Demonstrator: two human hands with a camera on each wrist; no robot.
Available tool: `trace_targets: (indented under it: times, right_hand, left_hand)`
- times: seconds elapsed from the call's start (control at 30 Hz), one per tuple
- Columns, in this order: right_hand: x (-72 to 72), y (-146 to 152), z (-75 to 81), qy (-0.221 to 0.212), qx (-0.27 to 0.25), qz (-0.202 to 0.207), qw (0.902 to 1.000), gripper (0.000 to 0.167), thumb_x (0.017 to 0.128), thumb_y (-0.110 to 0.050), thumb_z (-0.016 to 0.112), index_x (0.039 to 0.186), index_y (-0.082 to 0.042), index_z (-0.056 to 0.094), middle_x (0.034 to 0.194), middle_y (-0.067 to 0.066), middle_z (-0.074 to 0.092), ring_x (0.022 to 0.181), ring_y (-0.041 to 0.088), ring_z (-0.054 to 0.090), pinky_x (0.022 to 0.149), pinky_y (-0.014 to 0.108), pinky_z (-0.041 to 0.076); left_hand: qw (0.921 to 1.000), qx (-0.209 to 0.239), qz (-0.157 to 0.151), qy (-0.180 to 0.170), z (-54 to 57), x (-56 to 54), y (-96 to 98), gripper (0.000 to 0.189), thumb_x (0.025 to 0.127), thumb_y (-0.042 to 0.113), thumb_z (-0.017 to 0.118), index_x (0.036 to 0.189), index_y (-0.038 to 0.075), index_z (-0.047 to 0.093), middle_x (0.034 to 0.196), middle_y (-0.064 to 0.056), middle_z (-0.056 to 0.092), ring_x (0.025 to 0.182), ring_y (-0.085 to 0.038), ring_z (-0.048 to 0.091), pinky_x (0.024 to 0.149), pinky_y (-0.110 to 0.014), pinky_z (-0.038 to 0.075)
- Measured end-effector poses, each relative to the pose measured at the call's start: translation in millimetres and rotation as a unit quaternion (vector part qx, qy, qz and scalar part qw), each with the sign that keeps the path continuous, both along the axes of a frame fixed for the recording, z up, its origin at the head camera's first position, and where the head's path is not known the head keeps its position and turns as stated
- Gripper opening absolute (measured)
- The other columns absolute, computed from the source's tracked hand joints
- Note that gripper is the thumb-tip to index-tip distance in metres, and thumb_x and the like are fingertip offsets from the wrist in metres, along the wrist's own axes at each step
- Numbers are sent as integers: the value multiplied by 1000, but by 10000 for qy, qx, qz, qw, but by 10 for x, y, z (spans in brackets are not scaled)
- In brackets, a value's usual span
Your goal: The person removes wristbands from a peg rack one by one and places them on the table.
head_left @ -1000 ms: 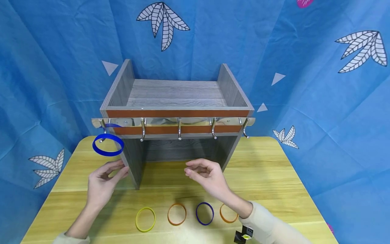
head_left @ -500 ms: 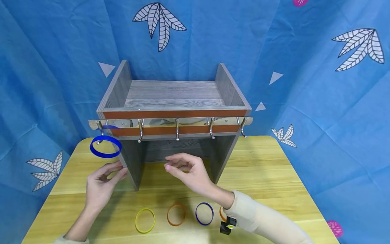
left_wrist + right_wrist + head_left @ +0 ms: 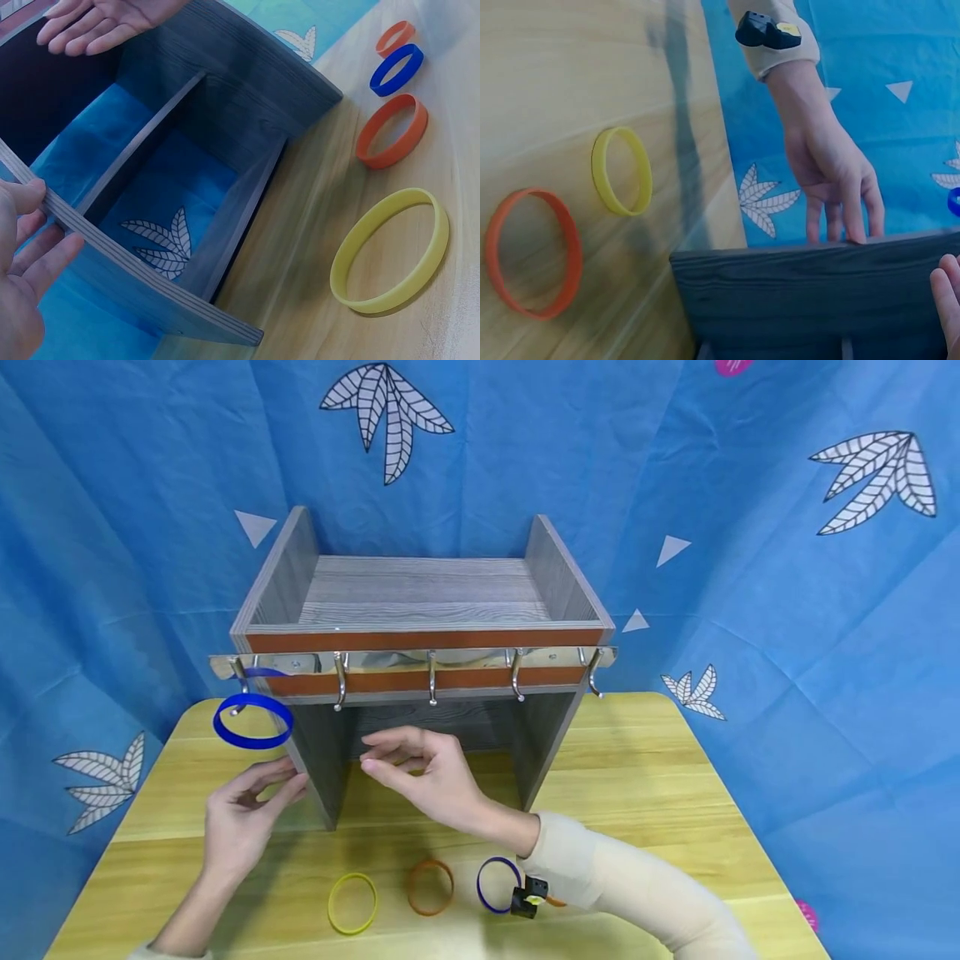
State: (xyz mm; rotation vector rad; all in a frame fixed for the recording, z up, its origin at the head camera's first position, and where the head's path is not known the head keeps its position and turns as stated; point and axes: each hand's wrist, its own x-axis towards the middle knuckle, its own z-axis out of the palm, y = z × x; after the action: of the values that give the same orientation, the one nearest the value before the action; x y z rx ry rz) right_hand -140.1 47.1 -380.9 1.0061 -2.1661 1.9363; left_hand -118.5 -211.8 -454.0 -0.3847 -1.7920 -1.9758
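My left hand (image 3: 243, 818) rests its fingertips against the outer side and front edge of the grey wooden shelf's left panel (image 3: 161, 289). The right hand (image 3: 427, 768) is in front of the shelf's lower opening, fingers slightly bent and nothing held. A blue wristband (image 3: 253, 742) hangs from the leftmost hook (image 3: 238, 672) of the metal hook rail (image 3: 390, 662). On the table lie a yellow wristband (image 3: 390, 289), an orange wristband (image 3: 397, 150), another blue wristband (image 3: 396, 81) and a second orange wristband (image 3: 382, 46), which the right sleeve mostly hides in the head view.
The shelf (image 3: 427, 589) stands on a wood-grain table (image 3: 637, 777), its rail fixed across the front. The other hooks (image 3: 432, 681) carry no wristband. A blue patterned cloth (image 3: 562, 443) hangs behind and at both sides.
My right hand has moved left across the shelf's lower opening, its sleeve now covering much of the right-hand orange wristband. The left hand stays at the panel. The head view has shifted slightly.
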Motion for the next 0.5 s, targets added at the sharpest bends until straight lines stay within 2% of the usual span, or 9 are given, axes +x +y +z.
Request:
trace_targets:
  times: [0.13, 0.3, 0.5]
  right_hand:
    - [-33, -119, 52, 47, 87, 53, 9999, 24, 98, -5, 73, 122, -2, 73, 110, 20, 80, 96, 18, 79, 79, 29, 70]
    - [-71, -247, 124, 199, 69, 150, 9997, 24, 99, -5, 72, 123, -1, 73, 111, 19, 80, 96, 9, 78, 80, 27, 70]
    - [-96, -399, 197, 1, -151, 288, 9995, 26, 99, -5, 72, 123, 3, 72, 115, 22, 78, 93, -2, 74, 79, 29, 70]
  left_hand:
    - [9998, -134, 148, -61, 10, -3, -6, 26, 84, -31, 65, 106, -19, 70, 102, 4, 83, 84, -6, 80, 70, -21, 67]
    - [9999, -76, 86, -26, 10, -2, -3, 26, 84, -32, 64, 106, -21, 70, 102, 4, 83, 86, -6, 80, 70, -21, 68]
    - [10000, 11, 51, -80, 8, 2, -10, 26, 84, -31, 64, 107, -20, 70, 103, 3, 83, 87, -7, 80, 70, -23, 68]
